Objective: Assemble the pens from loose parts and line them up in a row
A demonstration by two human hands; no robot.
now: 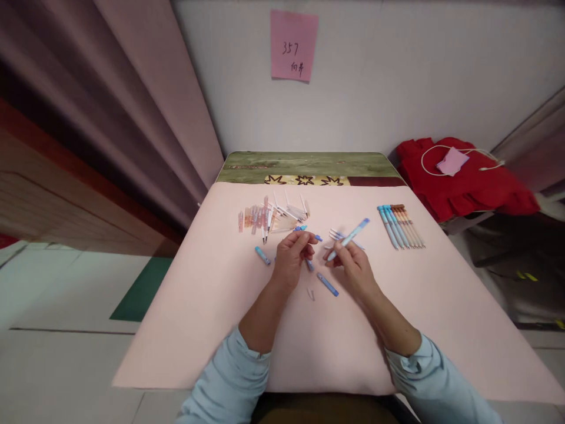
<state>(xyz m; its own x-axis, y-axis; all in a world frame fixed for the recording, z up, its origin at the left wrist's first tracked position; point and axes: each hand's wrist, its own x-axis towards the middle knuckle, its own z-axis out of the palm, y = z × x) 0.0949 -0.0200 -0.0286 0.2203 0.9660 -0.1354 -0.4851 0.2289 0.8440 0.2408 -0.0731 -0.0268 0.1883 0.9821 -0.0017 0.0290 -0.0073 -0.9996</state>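
Sleeves: pale blue-grey long sleeves on both arms, plain cloth with no print or marking.
Cuffs: pushed up the forearms and bunched into soft folds; wrists and lower forearms are bare.
Left hand (292, 257): bare, no glove; no ring or watch can be made out.
Right hand (352, 266): bare, no glove; wrist carries no band that shows.
Fit: loose, rumpled fabric widening toward the near edge of view.

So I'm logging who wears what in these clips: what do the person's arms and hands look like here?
Both arms wear light blue long sleeves, the left sleeve and right sleeve pushed up so the forearms are bare. The left hand and right hand are bare: no gloves, and no rings or watch that I can make out.
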